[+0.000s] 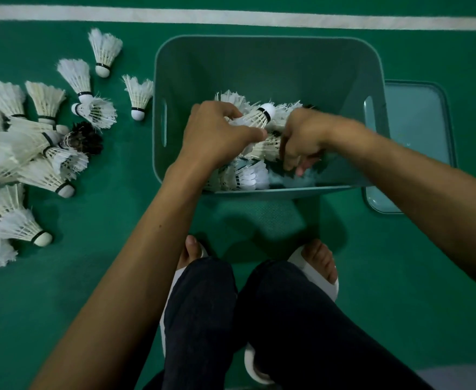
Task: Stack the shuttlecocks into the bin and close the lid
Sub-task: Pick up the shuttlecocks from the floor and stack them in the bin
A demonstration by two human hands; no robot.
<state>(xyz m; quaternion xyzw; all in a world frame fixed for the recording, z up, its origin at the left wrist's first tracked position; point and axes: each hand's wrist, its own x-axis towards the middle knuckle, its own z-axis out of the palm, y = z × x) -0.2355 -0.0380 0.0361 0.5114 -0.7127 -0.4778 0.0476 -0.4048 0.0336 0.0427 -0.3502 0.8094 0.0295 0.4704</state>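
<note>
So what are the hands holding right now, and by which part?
Left hand grips a shuttlecock by its feather skirt. Right hand curls round a second shuttlecock in the bin; which part is hidden.

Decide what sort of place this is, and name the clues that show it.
Most likely a badminton court: a green sports floor crossed by a white boundary line, with feather shuttlecocks scattered on it.
</note>
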